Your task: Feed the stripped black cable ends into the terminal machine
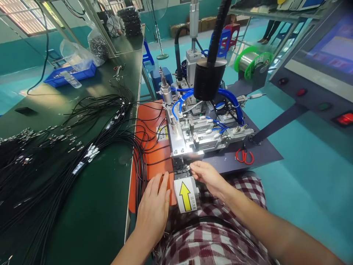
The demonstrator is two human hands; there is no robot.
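Note:
My right hand [208,177] is closed in a pinch on the small metal connector end [188,168] of a black cable [175,170], at the front of the machine's feed track [181,176]. On the left, my left hand [154,204] rests over the orange board [151,170], its fingertips on the same cable; its grip is partly hidden. Just below the track is a white guide plate [180,198] with a yellow arrow pointing toward the machine [190,136]. Several other black cables lie across the board, running toward the track.
Bundled black cables [110,140] cover much of the green table [91,206]. A blue tray [70,75] of small parts stands at its far side. Red-handled scissors [244,156] lie right of the machine, beneath a solder-like wire spool [249,62] and control panel [311,94].

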